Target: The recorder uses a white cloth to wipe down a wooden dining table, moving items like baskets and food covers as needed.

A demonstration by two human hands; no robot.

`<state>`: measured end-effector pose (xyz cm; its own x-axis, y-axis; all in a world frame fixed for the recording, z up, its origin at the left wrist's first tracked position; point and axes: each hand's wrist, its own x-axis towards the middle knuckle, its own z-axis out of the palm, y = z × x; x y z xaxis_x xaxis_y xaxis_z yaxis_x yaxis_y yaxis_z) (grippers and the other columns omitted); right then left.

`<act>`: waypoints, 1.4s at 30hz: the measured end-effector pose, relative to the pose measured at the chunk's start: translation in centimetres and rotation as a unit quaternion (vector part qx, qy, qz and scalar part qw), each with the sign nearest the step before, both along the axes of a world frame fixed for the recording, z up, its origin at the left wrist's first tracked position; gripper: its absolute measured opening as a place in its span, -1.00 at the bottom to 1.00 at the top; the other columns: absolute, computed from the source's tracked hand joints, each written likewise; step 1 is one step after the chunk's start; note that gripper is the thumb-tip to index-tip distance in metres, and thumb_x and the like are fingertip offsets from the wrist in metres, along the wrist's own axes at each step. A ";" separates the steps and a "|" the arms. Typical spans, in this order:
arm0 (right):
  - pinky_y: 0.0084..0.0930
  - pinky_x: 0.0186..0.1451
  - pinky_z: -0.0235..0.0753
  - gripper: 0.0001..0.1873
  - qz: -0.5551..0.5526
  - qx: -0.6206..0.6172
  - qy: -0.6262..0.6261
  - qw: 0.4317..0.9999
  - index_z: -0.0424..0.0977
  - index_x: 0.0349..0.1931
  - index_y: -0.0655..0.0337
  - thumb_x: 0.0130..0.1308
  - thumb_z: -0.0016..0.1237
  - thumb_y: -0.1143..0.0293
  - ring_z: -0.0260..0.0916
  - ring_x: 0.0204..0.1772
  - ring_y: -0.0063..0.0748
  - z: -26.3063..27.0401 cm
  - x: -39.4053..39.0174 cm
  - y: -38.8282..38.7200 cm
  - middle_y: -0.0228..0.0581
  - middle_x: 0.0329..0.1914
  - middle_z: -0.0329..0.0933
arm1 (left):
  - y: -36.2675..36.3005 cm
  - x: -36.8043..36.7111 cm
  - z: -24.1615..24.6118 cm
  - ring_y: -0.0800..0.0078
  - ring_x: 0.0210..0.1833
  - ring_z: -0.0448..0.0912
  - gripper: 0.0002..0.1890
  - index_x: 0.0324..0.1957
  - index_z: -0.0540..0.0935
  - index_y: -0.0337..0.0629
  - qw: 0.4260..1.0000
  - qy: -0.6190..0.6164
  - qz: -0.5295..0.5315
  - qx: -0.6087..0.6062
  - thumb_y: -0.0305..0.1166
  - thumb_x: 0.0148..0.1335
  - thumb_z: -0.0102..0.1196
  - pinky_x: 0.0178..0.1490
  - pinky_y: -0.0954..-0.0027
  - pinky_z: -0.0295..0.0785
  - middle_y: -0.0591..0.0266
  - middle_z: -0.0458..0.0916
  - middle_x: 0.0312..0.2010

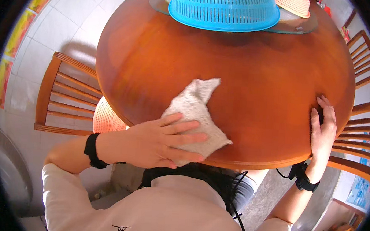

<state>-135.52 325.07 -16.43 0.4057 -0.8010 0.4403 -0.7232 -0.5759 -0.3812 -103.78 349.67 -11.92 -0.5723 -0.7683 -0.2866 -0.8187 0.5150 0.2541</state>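
Note:
My left hand [158,142] lies palm down across a pale, speckled cloth [195,106], its fingers spread over the fabric. The cloth is spread unevenly near the front edge of a round, reddish-brown wooden table [266,85]. One corner sticks out away from me and another points right. The palm and part of the cloth under it are hidden. Over at the table's right side, my right hand [324,127] rests on the tabletop by the rim, thumb apart from the fingers, with nothing visible in it.
A blue slotted plastic basket [224,10] sits upside down at the far side, beside a smaller peach basket [293,4]. Slatted wooden chairs flank the table, one at left [48,91] and others at right [358,135]. A peach perforated item [108,117] shows by the left chair.

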 end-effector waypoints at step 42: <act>-0.26 0.29 0.27 -0.69 -0.019 -0.006 -0.010 1.000 0.46 -0.06 0.37 0.20 -0.05 0.45 0.31 0.23 0.03 0.1 0.1 0.5 0.06 0.14 0.40 | -11.0 8.2 -0.5 -0.17 0.46 -0.40 -0.33 0.42 -0.27 -0.15 0.937 -0.188 0.290 0.051 -0.05 0.43 -0.45 0.43 -0.13 -0.38 -0.14 -0.47 0.43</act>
<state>-135.45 325.53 -16.34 0.3663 -0.8104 0.4573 -0.7375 -0.5525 -0.3884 -95.59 338.65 -12.40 0.0902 -0.8764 -0.4730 -0.9948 -0.0562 -0.0855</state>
